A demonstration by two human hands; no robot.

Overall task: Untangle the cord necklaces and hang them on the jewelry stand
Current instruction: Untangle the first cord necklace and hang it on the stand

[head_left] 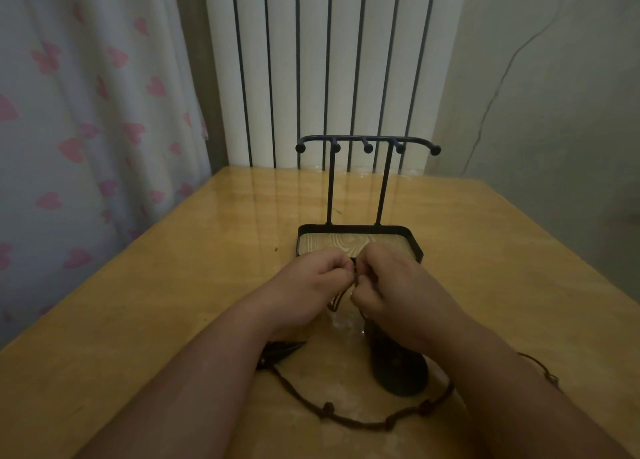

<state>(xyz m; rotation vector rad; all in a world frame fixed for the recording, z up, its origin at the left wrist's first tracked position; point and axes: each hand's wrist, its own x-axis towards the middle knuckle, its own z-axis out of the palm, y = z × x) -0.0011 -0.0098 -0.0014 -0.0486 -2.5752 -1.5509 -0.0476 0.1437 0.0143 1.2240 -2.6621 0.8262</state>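
Knotted brown cord necklaces loop across the near table, and strands rise to the hands. Left hand and right hand are close together, fingers curled, both pinching the tangled cords between them. Just beyond stands the black jewelry stand, with its tray at the knuckles.

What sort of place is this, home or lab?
Most likely a room in a home: a heart-print curtain on the left, a white column radiator behind a glossy wooden table, and a small jewelry stand on it.
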